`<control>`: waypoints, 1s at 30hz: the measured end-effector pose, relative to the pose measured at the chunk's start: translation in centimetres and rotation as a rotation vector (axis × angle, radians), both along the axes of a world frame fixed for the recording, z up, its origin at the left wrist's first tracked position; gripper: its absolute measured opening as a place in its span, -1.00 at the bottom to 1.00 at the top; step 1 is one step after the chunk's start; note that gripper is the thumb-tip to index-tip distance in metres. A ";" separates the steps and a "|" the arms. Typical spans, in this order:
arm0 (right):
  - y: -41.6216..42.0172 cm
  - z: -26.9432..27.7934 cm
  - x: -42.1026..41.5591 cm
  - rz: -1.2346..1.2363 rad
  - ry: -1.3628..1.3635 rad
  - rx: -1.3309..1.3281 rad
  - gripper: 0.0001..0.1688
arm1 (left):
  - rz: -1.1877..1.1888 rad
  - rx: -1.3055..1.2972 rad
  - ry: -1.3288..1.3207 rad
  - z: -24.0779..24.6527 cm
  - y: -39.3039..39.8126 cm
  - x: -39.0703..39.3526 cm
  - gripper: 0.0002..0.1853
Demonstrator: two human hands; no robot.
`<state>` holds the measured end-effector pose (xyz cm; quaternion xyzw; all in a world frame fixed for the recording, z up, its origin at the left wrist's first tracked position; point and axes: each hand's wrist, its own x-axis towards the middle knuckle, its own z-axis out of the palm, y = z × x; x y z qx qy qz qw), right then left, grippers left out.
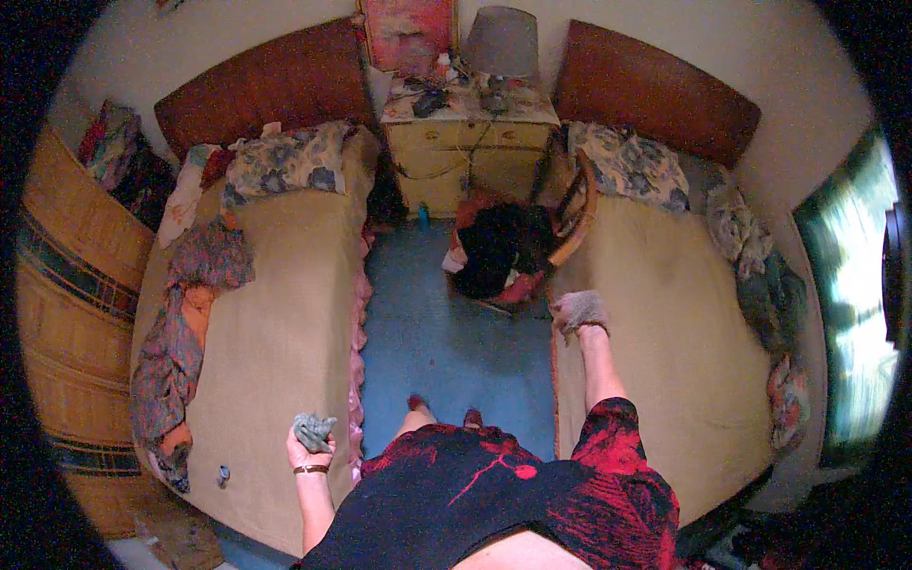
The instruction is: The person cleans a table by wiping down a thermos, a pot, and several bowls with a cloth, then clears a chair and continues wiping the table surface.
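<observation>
My left hand [298,450], with a brown band at the wrist, holds a crumpled grey-blue cloth bundle [313,429] over the near right part of the left bed [285,313]. A fuzzy light-grey cloth [588,311] covers most of my right hand [563,313], which is stretched out by the inner edge of the right bed [662,342]. Whether it is worn or gripped is unclear, as the fingers are blurred and partly hidden. A small blue-grey object [224,476] lies on the left bed, left of my left hand.
Between the beds on the blue floor [427,320], a chair [581,221] bears dark clothes [499,239]. A cluttered cabinet [434,153] with a lamp [502,41] stands behind. Patterned clothing [167,342] lies along the left bed's outer side; bunched fabric [769,299] lines the right bed's.
</observation>
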<state>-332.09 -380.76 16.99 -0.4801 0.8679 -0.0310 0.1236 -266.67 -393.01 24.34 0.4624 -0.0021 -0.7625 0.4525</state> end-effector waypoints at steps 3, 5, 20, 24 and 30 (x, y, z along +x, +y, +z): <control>0.4 -2.8 -2.3 -0.420 -0.300 -0.586 -0.76 | 0.093 0.218 -0.085 0.3 -1.6 1.6 -0.75; 0.4 -3.6 -2.9 -0.583 -0.478 -0.926 -0.73 | 0.060 0.218 -0.107 0.6 -4.7 0.9 -0.75; -2.2 -2.6 -5.6 -1.257 -1.032 -1.175 -0.68 | -0.140 0.146 -0.101 3.8 -21.3 -10.7 -0.77; -1.9 -0.5 -3.9 -1.247 -1.140 -1.182 -0.59 | -0.154 0.196 -0.099 4.5 -23.7 -14.0 -0.81; -2.5 5.9 -1.7 -1.441 -0.980 -1.043 -0.53 | -0.225 0.167 -0.104 7.6 -29.6 -21.5 -0.81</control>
